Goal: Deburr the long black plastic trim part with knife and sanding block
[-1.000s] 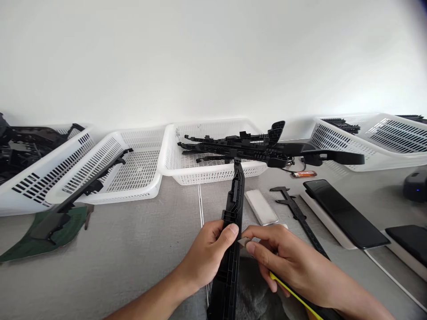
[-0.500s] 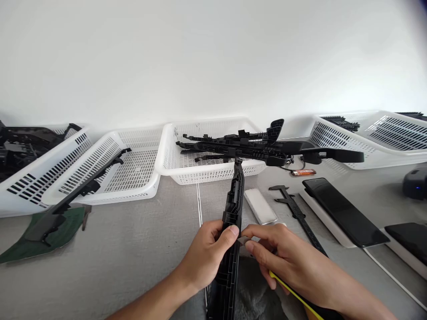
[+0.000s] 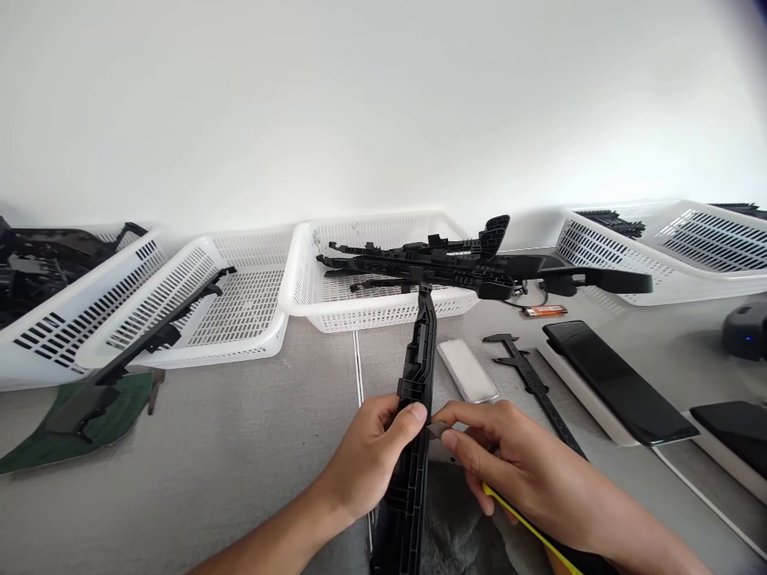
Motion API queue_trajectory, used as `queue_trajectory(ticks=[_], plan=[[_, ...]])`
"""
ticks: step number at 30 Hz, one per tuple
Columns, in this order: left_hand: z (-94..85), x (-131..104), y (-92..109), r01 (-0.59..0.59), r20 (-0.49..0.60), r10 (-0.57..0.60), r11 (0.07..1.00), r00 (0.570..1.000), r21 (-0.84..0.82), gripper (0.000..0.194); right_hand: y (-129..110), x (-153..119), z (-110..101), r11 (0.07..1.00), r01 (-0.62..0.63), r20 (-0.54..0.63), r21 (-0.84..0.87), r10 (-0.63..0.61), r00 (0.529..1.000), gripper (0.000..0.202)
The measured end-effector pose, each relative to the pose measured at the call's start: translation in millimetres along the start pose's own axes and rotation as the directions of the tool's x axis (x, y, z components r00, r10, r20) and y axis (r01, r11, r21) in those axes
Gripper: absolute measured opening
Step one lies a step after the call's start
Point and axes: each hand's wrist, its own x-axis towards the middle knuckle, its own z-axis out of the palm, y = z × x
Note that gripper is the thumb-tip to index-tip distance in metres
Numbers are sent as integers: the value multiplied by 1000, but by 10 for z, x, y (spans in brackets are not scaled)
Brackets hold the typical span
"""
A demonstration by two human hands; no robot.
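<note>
My left hand (image 3: 383,455) is wrapped round a long black ribbed plastic trim part (image 3: 418,359), thumb on top. The part stands lengthwise away from me, its narrow far tip reaching the middle basket's front rim. My right hand (image 3: 509,471) is closed, with a small grey blade (image 3: 438,430) pinched between thumb and forefinger. The blade's tip meets the right edge of the part, just beside my left thumb. Below the right palm runs a yellow and black handle (image 3: 527,523); whether it joins the blade is hidden by the fingers.
Ahead, a white basket (image 3: 383,310) bears several black parts. Another white basket (image 3: 269,339) stands left, with a black part (image 3: 144,343) leaning from it onto a green sheet (image 3: 111,439). At right lie a white block (image 3: 467,370), a caliper (image 3: 533,379), a lighter (image 3: 544,311) and a phone (image 3: 617,379).
The black part and both hands have shifted very slightly left. The grip of each hand is the same, and the blade stays at the part's right edge.
</note>
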Motion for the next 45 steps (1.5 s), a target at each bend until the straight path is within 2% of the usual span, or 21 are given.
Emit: queue_trajectory(ticks=[5,10,13,17,19,21,24,26,28,30,32,35,40,45], plan=[[-17,-10,9,8,20,-8,1000,1000,-21,55,-7,-7,12,998,31,-9,-58,-32,999,35],[-21,-28,24,45,-20,-46,998,999,-52,58,-15,-48,-28,999,37,-9,40,-37,999,43],[-25,-31,6,67,-111,-74,996,991,-65,59,-20,-89,-78,991,82,-77,105,-74,994,50],[-22,-29,-24,55,-227,-76,993,971,-100,57,22,-171,-147,929,183,-254,320,-102,962,43],[-19,-30,-35,62,-232,-91,990,968,-129,56,56,-218,-176,895,255,-359,365,-117,926,42],[-18,-33,-49,73,-225,-106,986,969,-150,56,86,-257,-195,901,300,-478,313,-124,870,33],[-23,-37,-78,78,-240,-116,984,964,-161,54,113,-255,-177,956,292,-654,28,-203,729,28],[-25,-38,-88,71,-255,-113,984,960,-166,52,116,-195,-119,942,265,-640,-206,-334,692,20],[-20,-38,-76,54,-264,-94,986,960,-157,49,104,-100,-33,879,291,-510,-378,-460,727,14],[-9,-39,-40,10,-262,-44,992,964,-128,45,83,0,62,808,351,-362,-474,-542,759,19],[4,-40,6,-37,-239,11,994,971,-107,39,61,76,143,753,378,-290,-538,-586,756,22],[20,-41,63,-61,-205,37,992,978,-113,34,38,127,211,713,376,-282,-592,-620,733,20],[41,-46,108,-80,-196,57,991,979,-110,31,38,138,220,704,395,-355,-590,-666,657,18],[56,-47,113,-103,-206,81,990,975,-100,28,52,145,210,727,384,-364,-570,-642,675,19]])
